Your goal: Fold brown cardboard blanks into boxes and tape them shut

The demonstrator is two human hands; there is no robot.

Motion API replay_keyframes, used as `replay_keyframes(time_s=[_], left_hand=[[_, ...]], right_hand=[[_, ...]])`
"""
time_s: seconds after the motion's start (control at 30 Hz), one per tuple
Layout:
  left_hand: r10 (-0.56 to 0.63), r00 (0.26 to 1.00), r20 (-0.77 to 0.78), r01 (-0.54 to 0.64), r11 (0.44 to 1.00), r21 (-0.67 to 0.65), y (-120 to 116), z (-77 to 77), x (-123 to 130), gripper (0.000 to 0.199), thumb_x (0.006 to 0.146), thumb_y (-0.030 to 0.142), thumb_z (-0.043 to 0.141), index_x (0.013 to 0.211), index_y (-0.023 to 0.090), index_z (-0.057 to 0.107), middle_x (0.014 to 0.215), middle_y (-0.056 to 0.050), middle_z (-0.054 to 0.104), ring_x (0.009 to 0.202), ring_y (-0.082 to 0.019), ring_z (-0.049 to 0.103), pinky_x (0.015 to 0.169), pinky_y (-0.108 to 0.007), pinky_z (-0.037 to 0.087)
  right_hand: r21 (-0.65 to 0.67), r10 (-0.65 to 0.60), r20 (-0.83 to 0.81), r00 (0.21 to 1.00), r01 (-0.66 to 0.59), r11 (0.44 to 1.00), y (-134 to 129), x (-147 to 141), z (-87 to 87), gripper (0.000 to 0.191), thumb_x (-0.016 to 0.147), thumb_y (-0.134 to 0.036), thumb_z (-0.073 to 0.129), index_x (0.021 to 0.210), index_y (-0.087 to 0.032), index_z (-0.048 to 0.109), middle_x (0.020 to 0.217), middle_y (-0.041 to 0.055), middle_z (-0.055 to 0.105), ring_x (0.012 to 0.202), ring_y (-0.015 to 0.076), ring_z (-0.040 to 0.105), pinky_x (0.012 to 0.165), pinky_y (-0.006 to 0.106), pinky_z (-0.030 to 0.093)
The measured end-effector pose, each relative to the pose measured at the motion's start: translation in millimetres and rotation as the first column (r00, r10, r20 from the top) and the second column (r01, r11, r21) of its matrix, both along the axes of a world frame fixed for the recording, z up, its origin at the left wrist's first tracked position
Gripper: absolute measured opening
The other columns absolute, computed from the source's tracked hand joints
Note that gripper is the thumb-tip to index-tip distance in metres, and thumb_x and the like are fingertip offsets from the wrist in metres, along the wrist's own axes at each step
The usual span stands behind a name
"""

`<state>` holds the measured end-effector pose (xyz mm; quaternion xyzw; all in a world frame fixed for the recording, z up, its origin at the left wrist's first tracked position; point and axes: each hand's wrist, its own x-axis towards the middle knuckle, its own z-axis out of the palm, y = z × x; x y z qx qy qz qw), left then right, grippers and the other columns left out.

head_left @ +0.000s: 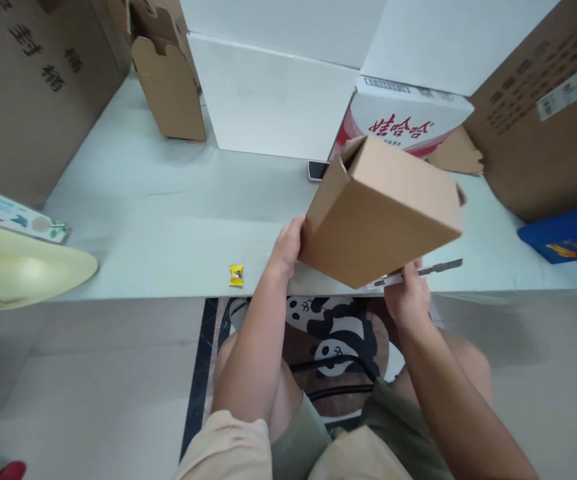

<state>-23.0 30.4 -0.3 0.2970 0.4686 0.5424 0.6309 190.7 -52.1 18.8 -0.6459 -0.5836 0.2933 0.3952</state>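
Observation:
A brown cardboard box (393,213) is tilted in the air above the front edge of the table. Against its left side lies my left hand (288,247), gripping it, with some fingers hidden by the board. My right hand (408,293) is under the lower right edge of the box, closed around a slim metal utility knife (441,267). The knife points out to the right, and the box partly covers that hand's fingers. A small yellow wrapped candy (236,275) lies on the table to the left of my left hand.
A phone (317,171) lies behind the held box. Farther back stand an opened cardboard box (168,93), a white panel (273,97) and a red-and-white carton (408,117). Large cartons flank the pale table (168,220). A blue package (568,233) sits at the right.

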Motion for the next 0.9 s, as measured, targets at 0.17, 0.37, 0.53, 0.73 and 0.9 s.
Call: replay_keyframes(time_s=[0.17, 0.37, 0.53, 0.73, 0.9], left_hand=[[-0.372, 0.926, 0.054, 0.364, 0.923, 0.128, -4.6, -1.1, 1.8, 0.065, 0.084, 0.084, 0.046, 0.095, 0.027, 0.078, 0.1, -0.01, 0.076, 0.109, -0.027, 0.069, 0.079, -0.035, 0.057], [-0.403, 0.904, -0.14, 0.412, 0.91, 0.041, -4.6, 0.2, 3.8, 0.065, 0.086, 0.08, 0.049, 0.081, 0.019, 0.071, 0.08, -0.011, 0.071, 0.079, -0.024, 0.069, 0.06, -0.031, 0.053], [-0.402, 0.768, -0.499, 0.375, 0.913, -0.159, -0.5, -3.0, 5.7, 0.047, 0.1, 0.05, 0.041, 0.079, 0.017, 0.066, 0.079, -0.013, 0.07, 0.074, -0.027, 0.067, 0.065, -0.041, 0.057], [0.229, 0.737, -0.636, 0.134, 0.873, 0.47, -1.8, 5.7, 0.0, 0.037, 0.09, 0.032, 0.056, 0.124, 0.02, 0.064, 0.14, -0.013, 0.063, 0.134, -0.029, 0.054, 0.118, -0.052, 0.04], [0.434, 0.705, -0.561, 0.293, 0.542, 0.788, -9.4, 20.6, -5.6, 0.032, 0.095, 0.026, 0.048, 0.109, 0.021, 0.076, 0.123, -0.005, 0.072, 0.138, -0.026, 0.048, 0.122, -0.048, 0.037]], right_hand=[[0.179, 0.042, -0.175, 0.984, -0.01, 0.984, -2.7, -5.0, 20.4, 0.068, 0.097, -0.051, 0.039, 0.161, -0.033, 0.024, 0.17, -0.0006, 0.026, 0.159, 0.022, 0.024, 0.129, 0.05, 0.028], [0.243, 0.045, -0.031, 0.998, -0.036, 0.969, -9.9, 5.7, 42.0, 0.054, 0.097, -0.048, 0.052, 0.149, -0.033, 0.051, 0.169, -0.0011, 0.03, 0.159, 0.0252, 0.024, 0.131, 0.05, 0.023], [0.218, 0.142, 0.058, 0.988, -0.152, 0.964, 13.8, 9.0, 36.5, 0.047, 0.095, -0.052, 0.057, 0.134, -0.029, 0.067, 0.157, 0.0054, 0.05, 0.151, 0.0313, 0.04, 0.127, 0.057, 0.028], [0.247, 0.238, 0.045, 0.97, -0.242, 0.938, 27.0, 3.0, 19.4, 0.049, 0.095, -0.055, 0.055, 0.133, -0.027, 0.068, 0.156, 0.0081, 0.052, 0.146, 0.0314, 0.047, 0.123, 0.056, 0.036], [0.239, 0.46, 0.047, 0.887, -0.457, 0.856, 25.8, -12.6, 22.9, 0.043, 0.097, -0.049, 0.055, 0.131, -0.028, 0.069, 0.152, 0.008, 0.056, 0.143, 0.0293, 0.051, 0.12, 0.051, 0.042]])
